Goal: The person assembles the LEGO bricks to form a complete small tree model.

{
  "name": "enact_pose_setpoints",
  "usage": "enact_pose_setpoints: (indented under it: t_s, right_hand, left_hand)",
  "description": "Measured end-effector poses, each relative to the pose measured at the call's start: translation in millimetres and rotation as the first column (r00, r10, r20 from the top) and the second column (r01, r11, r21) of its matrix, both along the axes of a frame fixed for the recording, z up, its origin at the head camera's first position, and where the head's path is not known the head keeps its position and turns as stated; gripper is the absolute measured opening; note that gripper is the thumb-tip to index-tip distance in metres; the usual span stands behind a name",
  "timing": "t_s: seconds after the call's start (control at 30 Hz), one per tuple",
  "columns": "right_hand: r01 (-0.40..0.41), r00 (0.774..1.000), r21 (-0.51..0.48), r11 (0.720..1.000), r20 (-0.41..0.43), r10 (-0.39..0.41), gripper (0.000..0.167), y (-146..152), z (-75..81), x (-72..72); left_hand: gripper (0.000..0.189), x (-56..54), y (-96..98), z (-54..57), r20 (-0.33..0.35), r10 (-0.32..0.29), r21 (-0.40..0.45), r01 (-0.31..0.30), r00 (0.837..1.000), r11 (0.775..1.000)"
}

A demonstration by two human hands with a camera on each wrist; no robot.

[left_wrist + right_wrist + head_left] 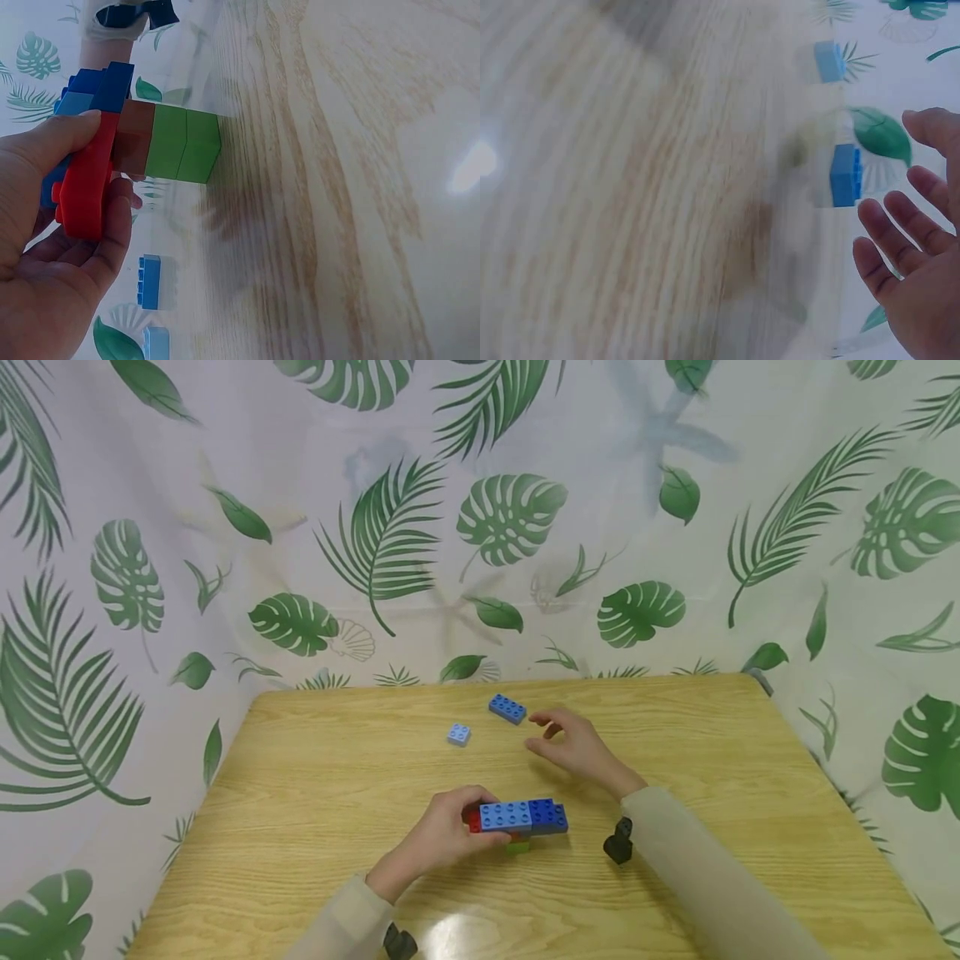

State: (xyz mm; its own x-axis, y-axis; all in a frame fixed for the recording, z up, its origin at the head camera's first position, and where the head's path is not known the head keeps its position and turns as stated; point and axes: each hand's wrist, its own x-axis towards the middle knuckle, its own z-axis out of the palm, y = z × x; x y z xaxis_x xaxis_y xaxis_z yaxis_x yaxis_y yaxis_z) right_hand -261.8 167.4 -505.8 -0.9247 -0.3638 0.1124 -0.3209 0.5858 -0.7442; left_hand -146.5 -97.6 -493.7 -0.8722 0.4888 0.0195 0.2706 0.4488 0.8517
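Note:
My left hand (pixel 447 828) grips a built stack of toy building bricks (pixel 506 816) by its left end, with thumb and fingers round the red brick (pixel 91 176). Light blue and dark blue bricks (pixel 547 816) form the top layer. Below them come a brown brick (pixel 135 139) and green bricks (pixel 184 144), which reach down close to the tabletop. Farther back, my right hand (pixel 576 747) holds nothing, its fingers relaxed and spread apart. Just beyond its fingertips lies a blue eight-stud brick (pixel 507 709), also visible in the right wrist view.
A small light blue four-stud brick (pixel 459 734) lies left of the blue one on the wooden table (pixel 337 743). Behind the table's far edge hangs a white cloth (pixel 420 652) printed with green leaves. Black wrist mounts (pixel 618 842) sit under both sleeves.

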Motion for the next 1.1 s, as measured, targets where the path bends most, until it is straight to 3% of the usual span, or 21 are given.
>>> enact_pose_setpoints:
  t_s: [0.37,0.57,1.1]
  right_hand:
    - [0.112,0.992,-0.002,0.994,0.050,-0.111,0.055,-8,-13.6,-25.1]
    - [0.114,0.993,0.025,0.993,0.038,-0.115,0.055,-11,-24.2,-36.1]
    - [0.218,0.975,0.034,0.975,0.032,-0.219,0.062,-27,-44.0,-46.9]
  left_hand:
    - [0.035,2.4,3.9,-2.2,-0.016,0.016,-0.011,-0.016,1.000,1.000]
    - [0.035,4.0,5.5,-3.9,-0.013,0.021,-0.008,-0.021,1.000,1.000]
    - [0.037,10.5,8.5,-4.9,-0.024,0.037,-0.011,-0.037,0.999,0.999]
